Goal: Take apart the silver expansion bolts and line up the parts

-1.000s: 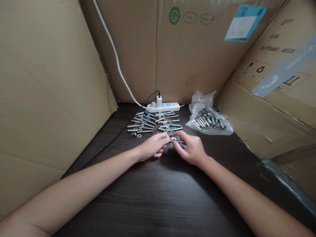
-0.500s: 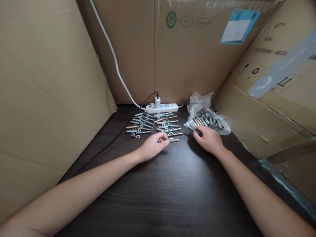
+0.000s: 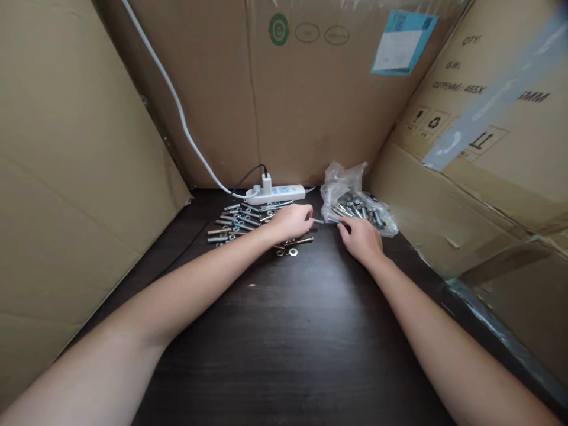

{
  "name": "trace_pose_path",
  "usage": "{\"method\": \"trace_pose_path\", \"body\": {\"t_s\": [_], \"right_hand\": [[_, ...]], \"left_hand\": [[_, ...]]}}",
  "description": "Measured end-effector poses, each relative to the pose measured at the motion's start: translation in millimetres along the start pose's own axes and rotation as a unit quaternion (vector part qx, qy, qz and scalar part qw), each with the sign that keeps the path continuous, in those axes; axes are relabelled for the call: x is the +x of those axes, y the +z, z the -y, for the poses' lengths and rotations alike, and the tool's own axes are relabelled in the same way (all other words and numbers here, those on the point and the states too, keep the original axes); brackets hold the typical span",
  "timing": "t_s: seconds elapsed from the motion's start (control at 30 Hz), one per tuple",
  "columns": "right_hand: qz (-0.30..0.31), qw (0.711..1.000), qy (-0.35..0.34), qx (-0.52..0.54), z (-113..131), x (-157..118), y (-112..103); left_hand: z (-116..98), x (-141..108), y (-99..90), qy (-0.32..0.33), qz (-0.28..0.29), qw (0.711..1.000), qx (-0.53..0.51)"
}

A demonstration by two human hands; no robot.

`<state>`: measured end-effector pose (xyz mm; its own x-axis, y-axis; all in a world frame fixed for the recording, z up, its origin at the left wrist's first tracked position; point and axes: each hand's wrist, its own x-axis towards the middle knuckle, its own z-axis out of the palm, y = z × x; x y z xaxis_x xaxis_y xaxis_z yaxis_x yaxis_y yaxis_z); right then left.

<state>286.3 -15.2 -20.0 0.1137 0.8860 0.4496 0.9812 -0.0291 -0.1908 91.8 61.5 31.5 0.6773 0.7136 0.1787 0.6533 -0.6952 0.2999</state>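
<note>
My left hand [image 3: 293, 222] is closed over the rows of hardware, fingertips pinching a thin grey metal sleeve [image 3: 317, 221] that points right. Facing it, my right hand [image 3: 361, 238] pinches a slim metal bolt [image 3: 333, 219], its tip pointing left. A small gap separates the two pieces. Under and beside my left forearm lie bolts with sleeves [image 3: 219, 231], nuts and washers, partly hidden. A loose washer [image 3: 293, 252] and a nut [image 3: 279, 252] rest just in front of my left hand. Behind my right hand, a clear plastic bag [image 3: 344, 177] holds several bolts [image 3: 370, 214].
A white power strip [image 3: 288, 192] with a plugged-in charger [image 3: 266, 183] stands at the back; its white cable [image 3: 177, 106] runs up left. Cardboard walls enclose the dark table [image 3: 302, 355] at the left [image 3: 66, 148], back [image 3: 213, 89] and right [image 3: 426, 219].
My left hand has moved away from me and rightward with the sleeve, exposing the nut and washer. My right hand still pinches the bolt near the bag. The camera view has turned slightly right.
</note>
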Motion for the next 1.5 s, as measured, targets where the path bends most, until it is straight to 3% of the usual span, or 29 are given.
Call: {"method": "trace_pose_path", "body": {"t_s": [0.23,0.57,0.73,1.0,1.5], "right_hand": [[0.008,1.0,-0.005,-0.012,-4.1,2.5,2.7],[-0.006,0.999,-0.05,0.016,2.7,-0.2,1.4],[0.026,0.995,-0.087,0.044,5.8,0.0,1.3],[0.017,0.999,-0.019,0.026,-1.0,1.8,6.7],[0.002,0.995,-0.02,0.097,-0.4,4.7,11.8]], "left_hand": [[-1.4,17.0,8.3,-0.017,0.049,0.996,0.071],[-6.1,13.4,-0.5,-0.022,0.077,0.993,0.084],[-7.9,10.9,-4.1,-0.027,0.094,0.992,0.079],[-6.9,13.7,-2.6,-0.028,0.1,0.992,0.076],[-10.7,20.8,-0.2,-0.041,0.109,0.989,0.095]]}}
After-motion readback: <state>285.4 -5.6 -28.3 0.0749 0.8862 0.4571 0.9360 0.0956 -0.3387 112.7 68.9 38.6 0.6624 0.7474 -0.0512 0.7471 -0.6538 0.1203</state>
